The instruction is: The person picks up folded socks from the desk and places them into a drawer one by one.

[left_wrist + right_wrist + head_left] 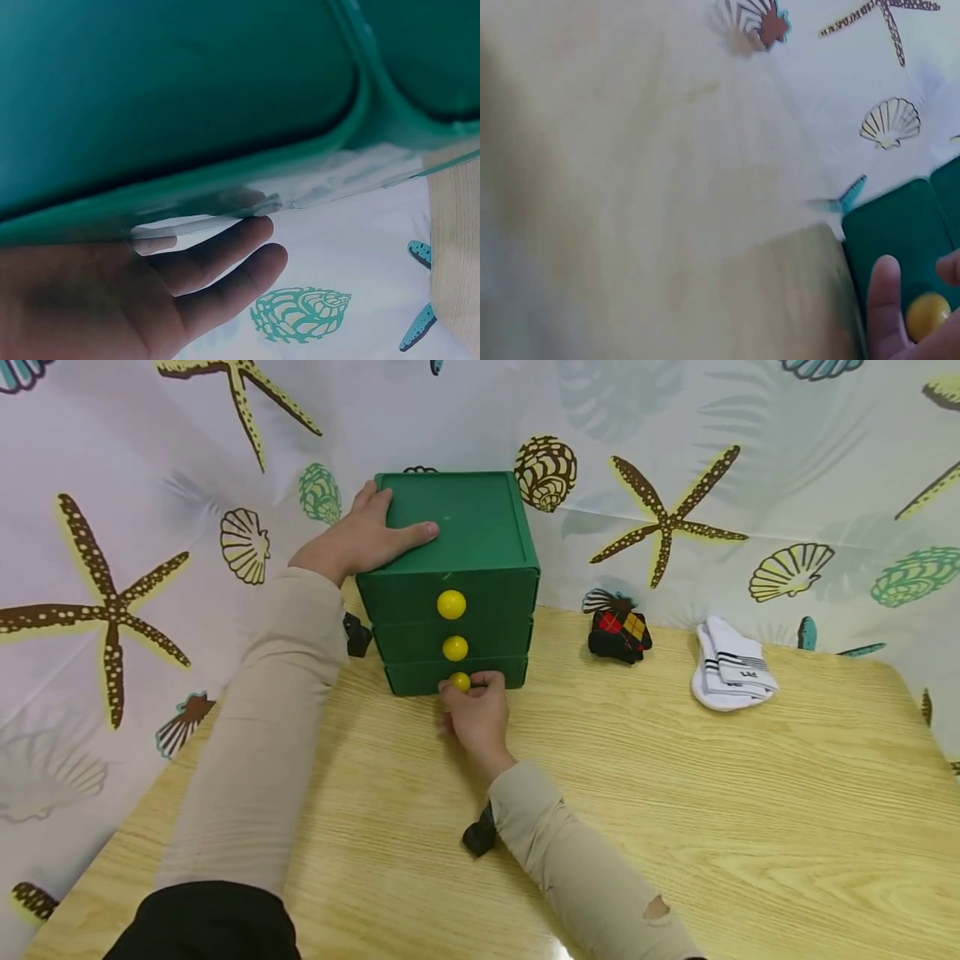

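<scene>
A green three-drawer box (457, 527) stands on the wooden table, with one round yellow knob on each drawer front. My left hand (367, 537) rests on its top left edge, thumb stretched over the top. From below, the left wrist view shows that hand (112, 300) with extended fingers beside the green wall. Down at the lowest drawer, my right hand (480, 714) pinches the bottom yellow knob (460, 682). In the right wrist view its fingers lie either side of the knob (928, 316). All the drawers look closed; their contents are hidden.
Folded socks with a red and yellow diamond pattern (621, 635) lie right of the box. Farther right are folded white socks (731, 667). A small black bundle (480, 833) lies by my right sleeve, another dark item (357, 635) left of the box. A patterned curtain (465, 410) hangs behind.
</scene>
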A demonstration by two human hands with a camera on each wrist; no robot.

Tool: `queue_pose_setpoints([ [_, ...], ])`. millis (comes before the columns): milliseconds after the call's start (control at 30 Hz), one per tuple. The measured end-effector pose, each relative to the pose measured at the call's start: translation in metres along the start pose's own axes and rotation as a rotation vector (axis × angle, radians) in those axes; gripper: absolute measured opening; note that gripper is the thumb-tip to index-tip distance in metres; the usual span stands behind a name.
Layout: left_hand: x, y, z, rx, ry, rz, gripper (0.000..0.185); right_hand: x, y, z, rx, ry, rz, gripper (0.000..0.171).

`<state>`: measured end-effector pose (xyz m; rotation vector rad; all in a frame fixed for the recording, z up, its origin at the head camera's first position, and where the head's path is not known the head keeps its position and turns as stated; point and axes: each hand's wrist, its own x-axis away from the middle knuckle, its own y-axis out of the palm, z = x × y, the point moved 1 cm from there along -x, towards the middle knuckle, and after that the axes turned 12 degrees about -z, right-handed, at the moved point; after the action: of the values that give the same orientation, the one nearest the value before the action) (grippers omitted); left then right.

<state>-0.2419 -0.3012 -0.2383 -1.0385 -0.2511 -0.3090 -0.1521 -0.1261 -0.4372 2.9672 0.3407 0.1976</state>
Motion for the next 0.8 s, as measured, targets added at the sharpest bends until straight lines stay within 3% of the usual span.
queue_pose_setpoints([
  [200, 0.0, 0.004, 0.004, 0.02, 0.01, 0.009, 0.103, -0.006, 0.012, 0.008, -0.141, -0.05, 0.087, 0.046],
  [467, -0.001, 0.004, 0.006, 0.021, 0.021, 0.01, 0.103, -0.01, 0.012, 0.01, -0.103, -0.055, 0.16, 0.041],
  [633, -0.001, 0.002, 0.004, 0.017, 0.021, 0.009, 0.103, 0.005, 0.015, 0.01, -0.049, -0.038, 0.172, 0.041],
  [800, 0.001, 0.0, -0.002, 0.02, 0.004, 0.004, 0.101, 0.034, 0.02, 0.017, -0.1, 0.021, 0.153, 0.042],
])
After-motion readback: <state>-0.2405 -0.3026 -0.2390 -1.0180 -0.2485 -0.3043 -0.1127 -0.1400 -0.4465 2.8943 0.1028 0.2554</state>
